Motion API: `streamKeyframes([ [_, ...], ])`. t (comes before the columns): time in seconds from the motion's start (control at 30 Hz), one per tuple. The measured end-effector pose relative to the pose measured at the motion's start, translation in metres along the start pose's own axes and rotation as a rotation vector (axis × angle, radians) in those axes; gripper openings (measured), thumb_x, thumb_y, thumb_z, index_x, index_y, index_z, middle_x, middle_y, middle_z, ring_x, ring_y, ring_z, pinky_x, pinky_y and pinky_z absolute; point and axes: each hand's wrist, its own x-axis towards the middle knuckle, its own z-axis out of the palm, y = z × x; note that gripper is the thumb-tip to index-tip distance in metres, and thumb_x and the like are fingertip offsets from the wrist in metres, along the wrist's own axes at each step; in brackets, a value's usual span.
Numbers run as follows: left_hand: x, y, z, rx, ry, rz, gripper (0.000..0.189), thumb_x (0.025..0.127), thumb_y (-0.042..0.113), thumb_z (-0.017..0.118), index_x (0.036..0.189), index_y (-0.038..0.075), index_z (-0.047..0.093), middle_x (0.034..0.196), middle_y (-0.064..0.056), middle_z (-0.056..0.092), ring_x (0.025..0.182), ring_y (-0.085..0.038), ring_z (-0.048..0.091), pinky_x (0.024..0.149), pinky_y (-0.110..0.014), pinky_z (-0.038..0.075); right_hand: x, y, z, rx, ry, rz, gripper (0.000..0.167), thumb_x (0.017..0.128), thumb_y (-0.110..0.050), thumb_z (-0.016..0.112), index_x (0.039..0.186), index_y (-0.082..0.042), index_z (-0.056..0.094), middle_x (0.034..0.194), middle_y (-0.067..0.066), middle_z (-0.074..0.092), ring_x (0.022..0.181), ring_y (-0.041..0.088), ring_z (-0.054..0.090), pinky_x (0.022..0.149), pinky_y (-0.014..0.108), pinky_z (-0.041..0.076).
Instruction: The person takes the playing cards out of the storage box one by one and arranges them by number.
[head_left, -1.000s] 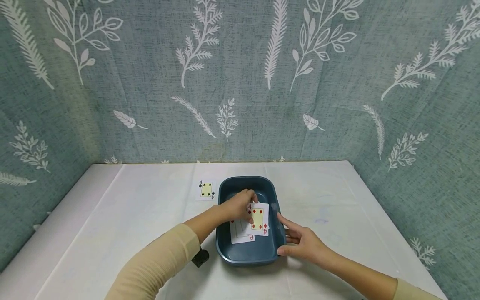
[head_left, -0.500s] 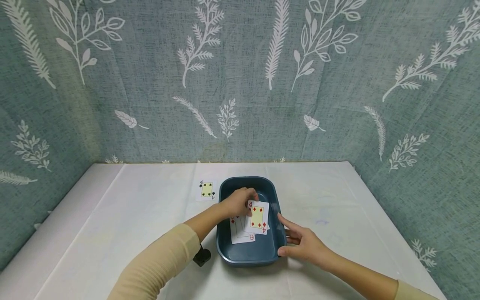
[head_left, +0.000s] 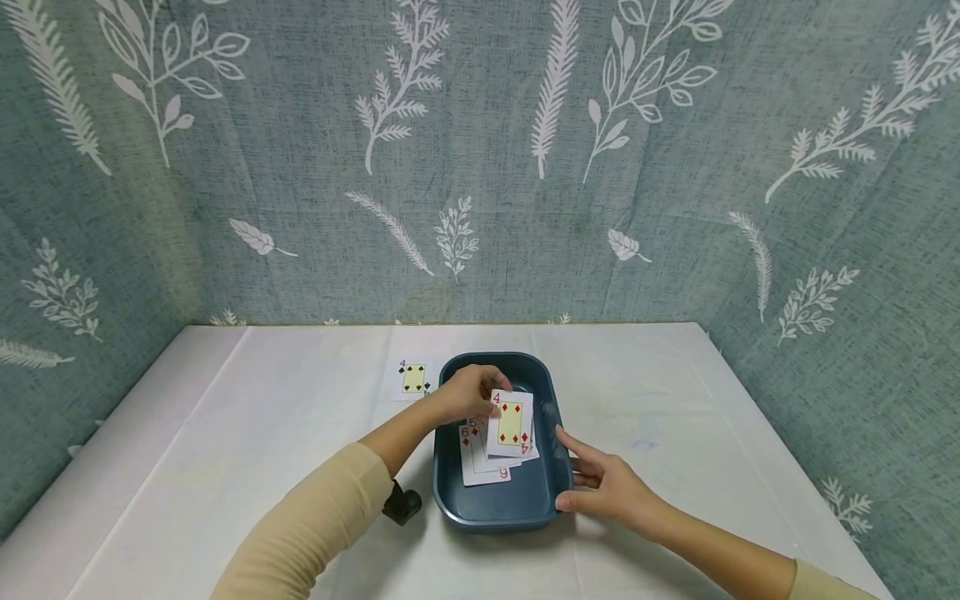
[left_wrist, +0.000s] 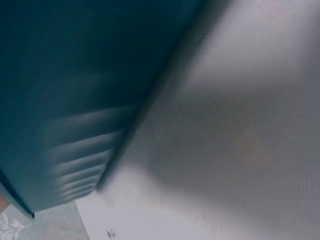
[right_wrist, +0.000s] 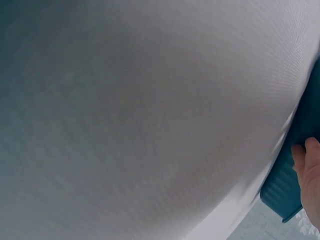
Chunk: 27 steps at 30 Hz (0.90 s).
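Observation:
My left hand (head_left: 465,396) pinches a four of diamonds playing card (head_left: 512,423) by its left edge, above a dark blue plastic tub (head_left: 495,515). Beneath it, overlapping cards lie in the tub; a six of diamonds (head_left: 472,467) shows at the left, and a card marked 5 is partly covered. My right hand (head_left: 607,492) holds the tub's right side, thumb and index finger at the rim, other fingers against the outer wall. The right wrist view shows fingers on the ribbed tub wall (right_wrist: 282,195). The left wrist view shows the tub's outer side (left_wrist: 75,125), not the hand.
Left of the tub's far end, a four of spades (head_left: 414,379) lies face up on the white tablecloth (head_left: 675,400). A small black device (head_left: 402,505) sits under the left wrist. Patterned grey-green fabric (head_left: 480,275) walls in the table's back and sides.
My left hand has lifted the four of diamonds slightly and moved it away from me and a little left, exposing more of the cards below. The right hand and tub have stayed in place.

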Motion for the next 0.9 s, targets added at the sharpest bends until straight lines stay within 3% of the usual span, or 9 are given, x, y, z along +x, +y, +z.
streamKeyframes([
  [0.2,-0.001,0.000,-0.012,-0.037,-0.014,0.046,0.032,0.081,-0.006,0.069,0.111,0.001,0.064,0.086,-0.009,0.059,0.068,-0.014,0.055,0.060,-0.028,0.055,0.000,0.000,0.000,0.018,-0.006,-0.015,0.088,0.080,-0.015,0.076,0.148,0.000,0.023,0.132,0.037,0.045,0.114,0.041,0.056,0.088,0.029,0.051],
  [0.47,-0.004,-0.001,-0.032,-0.151,0.043,0.021,0.034,0.082,-0.009,0.066,0.115,-0.003,0.061,0.088,-0.012,0.057,0.073,-0.016,0.055,0.063,-0.027,0.056,0.000,0.001,0.001,0.062,-0.015,-0.005,0.090,0.080,-0.016,0.076,0.149,-0.001,0.021,0.133,0.038,0.042,0.115,0.043,0.055,0.086,0.029,0.052],
  [0.9,-0.016,-0.003,-0.063,-0.183,0.089,0.033,0.038,0.084,-0.006,0.066,0.120,-0.006,0.057,0.096,-0.016,0.052,0.083,-0.020,0.061,0.068,-0.032,0.057,-0.002,-0.002,0.001,0.108,-0.026,0.002,0.090,0.080,-0.018,0.076,0.149,-0.001,0.020,0.134,0.038,0.041,0.116,0.042,0.055,0.084,0.031,0.053],
])
